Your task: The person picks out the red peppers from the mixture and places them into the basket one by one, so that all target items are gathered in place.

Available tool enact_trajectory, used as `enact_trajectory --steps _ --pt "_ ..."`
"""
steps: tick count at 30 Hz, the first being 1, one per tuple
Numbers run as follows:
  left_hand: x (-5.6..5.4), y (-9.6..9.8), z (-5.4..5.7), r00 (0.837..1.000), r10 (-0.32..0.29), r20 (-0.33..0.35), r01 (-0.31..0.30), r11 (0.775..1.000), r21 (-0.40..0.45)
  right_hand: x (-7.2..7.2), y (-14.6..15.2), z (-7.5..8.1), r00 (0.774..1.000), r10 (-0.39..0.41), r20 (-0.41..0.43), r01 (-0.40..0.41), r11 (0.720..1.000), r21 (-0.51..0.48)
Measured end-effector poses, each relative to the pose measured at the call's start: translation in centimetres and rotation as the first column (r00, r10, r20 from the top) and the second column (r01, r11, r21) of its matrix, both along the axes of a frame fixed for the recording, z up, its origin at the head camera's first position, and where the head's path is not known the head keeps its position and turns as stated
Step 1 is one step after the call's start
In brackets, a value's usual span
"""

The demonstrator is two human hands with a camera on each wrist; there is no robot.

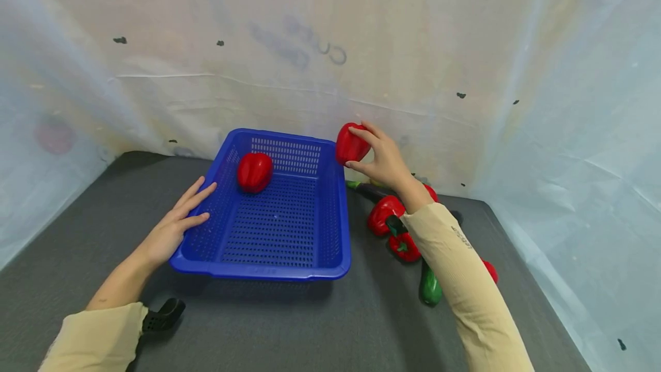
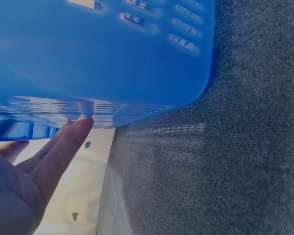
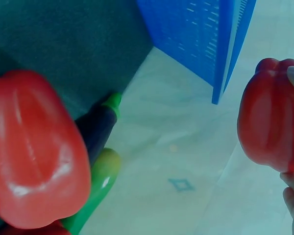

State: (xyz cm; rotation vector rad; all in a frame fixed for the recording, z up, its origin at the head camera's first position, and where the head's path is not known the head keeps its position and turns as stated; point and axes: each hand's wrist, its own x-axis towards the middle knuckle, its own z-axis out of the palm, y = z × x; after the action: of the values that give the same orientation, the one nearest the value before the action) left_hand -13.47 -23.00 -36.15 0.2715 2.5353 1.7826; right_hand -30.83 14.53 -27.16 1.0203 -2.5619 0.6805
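A red pepper (image 1: 347, 147) is pinched between thumb and fingers of the right hand (image 1: 383, 161), held just beside the blue basket's (image 1: 279, 272) far right corner, long axis roughly upright, basket interior to the left. The right arm is stretched forward over the table (image 1: 258, 332); the left hand (image 1: 172, 227), nothing clasped, is laid straight-fingered against the basket's left edge.

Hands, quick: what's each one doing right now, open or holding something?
Left hand: open, touching the side of the blue basket.
Right hand: holding a red pepper.
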Motion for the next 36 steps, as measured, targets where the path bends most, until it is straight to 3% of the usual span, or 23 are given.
enact_trajectory --steps 24,36 --pt "0.0 0.2 0.1 1.0 0.002 -0.004 -0.002 1.0 0.016 -0.5 -4.3 0.5 0.987 -0.009 0.16 -0.001 0.998 0.06" --pt "0.1 0.6 0.1 1.0 0.012 -0.016 -0.012 0.999 0.03 -0.8 -6.6 0.0 0.983 -0.027 0.184 0.006 0.993 0.115"
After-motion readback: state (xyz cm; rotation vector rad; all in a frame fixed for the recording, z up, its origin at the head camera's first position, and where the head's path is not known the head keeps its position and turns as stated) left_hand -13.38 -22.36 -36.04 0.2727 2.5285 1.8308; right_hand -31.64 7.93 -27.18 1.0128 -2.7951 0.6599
